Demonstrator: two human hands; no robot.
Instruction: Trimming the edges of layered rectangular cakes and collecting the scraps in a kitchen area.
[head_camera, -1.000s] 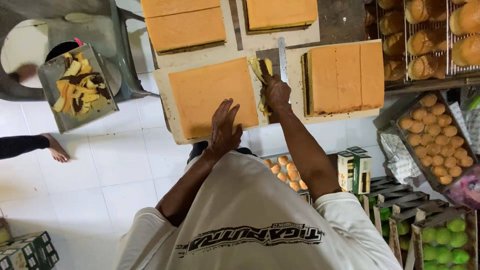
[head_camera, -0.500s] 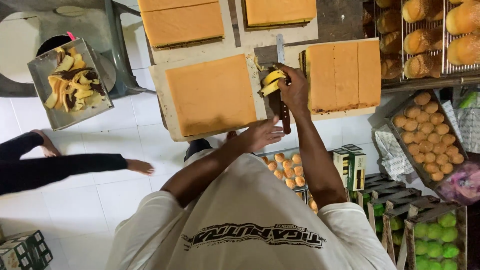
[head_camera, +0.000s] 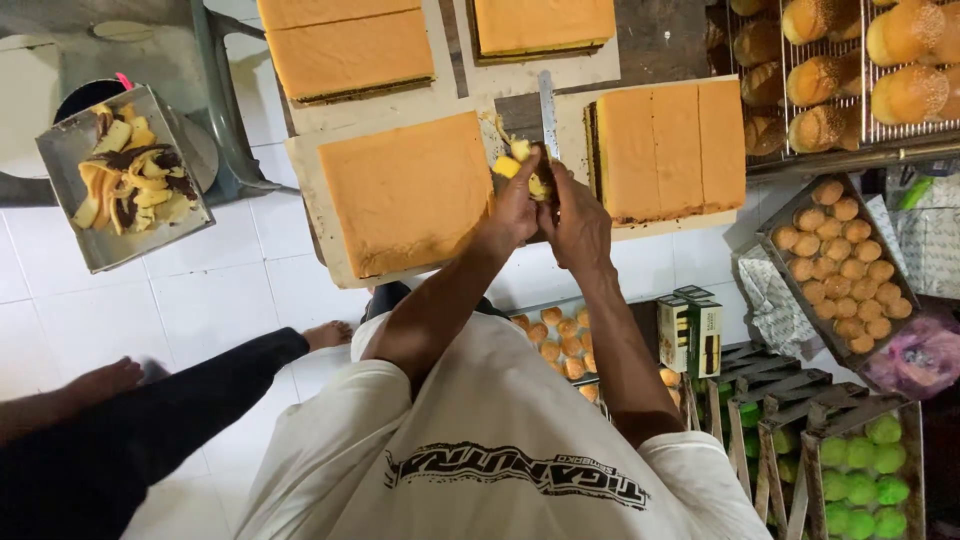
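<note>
Left hand joined right hand | knife between cakes

a bakery workroom: big sheet cakes lie on boards across the table, round buns cool on a wire rack, and trays of small pastries sit on the white tiled floor.

Soft, even light falls from above me; the pale orange square cake slab looks bright and sharp. My hands blur slightly, perhaps from motion. The white tiled floor shows mild glare, and the corners bend and darken.
</note>
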